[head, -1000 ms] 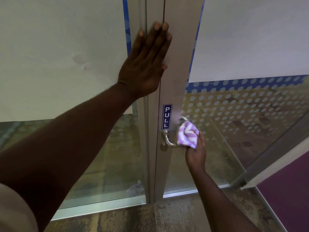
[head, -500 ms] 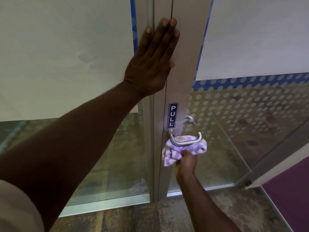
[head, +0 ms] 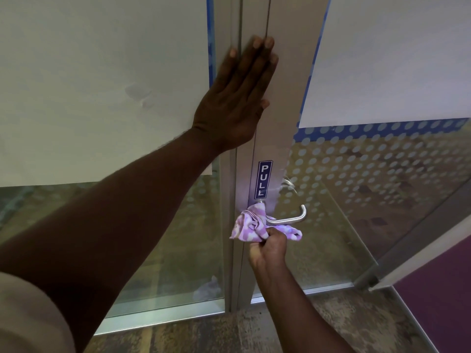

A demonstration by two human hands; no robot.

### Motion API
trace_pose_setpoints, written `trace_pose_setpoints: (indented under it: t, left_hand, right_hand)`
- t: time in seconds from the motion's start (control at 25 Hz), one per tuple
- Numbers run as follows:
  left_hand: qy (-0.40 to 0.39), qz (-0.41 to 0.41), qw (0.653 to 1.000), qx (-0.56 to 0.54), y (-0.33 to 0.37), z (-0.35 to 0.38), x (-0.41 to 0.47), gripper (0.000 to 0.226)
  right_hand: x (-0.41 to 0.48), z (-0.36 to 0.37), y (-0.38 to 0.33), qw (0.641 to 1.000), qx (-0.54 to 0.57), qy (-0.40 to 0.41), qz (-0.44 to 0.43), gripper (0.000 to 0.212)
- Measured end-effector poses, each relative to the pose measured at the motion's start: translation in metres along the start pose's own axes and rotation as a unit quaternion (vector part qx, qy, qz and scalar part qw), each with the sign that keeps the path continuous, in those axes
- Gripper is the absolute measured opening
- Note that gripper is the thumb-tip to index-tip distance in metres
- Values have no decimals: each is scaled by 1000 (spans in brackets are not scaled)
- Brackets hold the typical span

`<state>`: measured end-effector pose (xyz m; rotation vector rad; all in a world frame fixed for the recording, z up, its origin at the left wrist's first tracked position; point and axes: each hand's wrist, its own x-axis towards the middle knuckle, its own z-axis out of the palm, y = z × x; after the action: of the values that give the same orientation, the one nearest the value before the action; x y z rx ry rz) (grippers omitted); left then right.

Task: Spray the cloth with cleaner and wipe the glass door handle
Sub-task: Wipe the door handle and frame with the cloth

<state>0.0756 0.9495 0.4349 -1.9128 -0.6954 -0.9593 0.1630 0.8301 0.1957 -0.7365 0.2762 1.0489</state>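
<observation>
1. Stage: wiping in progress. No spray bottle is in view, so whether the cloth is wetted cannot be confirmed from this view; I judge the spraying step done, since the cloth is already on the hardware.
2. Right hand (head: 269, 248): fingers curled tight around a bunched purple-and-white checked cloth (head: 251, 225), gripping it from below.
3. Cloth position: pressed against the near-left end of the metal lever door handle (head: 290, 218), at its base where it meets the aluminium door stile (head: 280, 123). One fold rises over the handle root, just below the blue "PULL" sign (head: 265, 179); another trails under the bar.
4. Handle: the right part of the bar and its hooked tip are bare and uncovered. Whether that part has been wiped is not readable from the surface.
5. Left hand (head: 235, 103): spread flat, fingers extended and close together, palm pressed on the stile and adjoining frame, well above the handle. Judged to be steadying the glass door (head: 382, 187).
6. Remaining, as judged: carry the cloth along the bar to the tip, and possibly around the second handle (head: 289, 184) dimly visible through the glass on the far side.
</observation>
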Motion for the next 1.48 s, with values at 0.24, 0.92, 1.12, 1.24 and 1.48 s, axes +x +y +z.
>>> trace_pose_setpoints:
  t: [0.24, 0.92, 1.12, 1.24, 1.48]
  left_hand:
    - [12, 5, 1000, -16, 0, 1, -1, 56]
    - [-66, 25, 989, -128, -3, -30, -1, 63]
    - [-96, 6, 980, -172, 2, -57, 3, 60]
    - [-124, -37, 963, -238, 8, -82, 4, 59]
    - [-276, -246, 761, -534, 30, -148, 36, 53]
  right_hand:
    - [-11, 25, -7, 994, 98, 25, 52, 44]
    - [-84, 113, -69, 985, 69, -157, 13, 49]
    - [-109, 108, -128, 984, 32, -171, -28, 37]
    - [-138, 98, -152, 974, -2, -221, -46, 56]
    - [-188, 85, -185, 939, -133, -306, -78, 49]
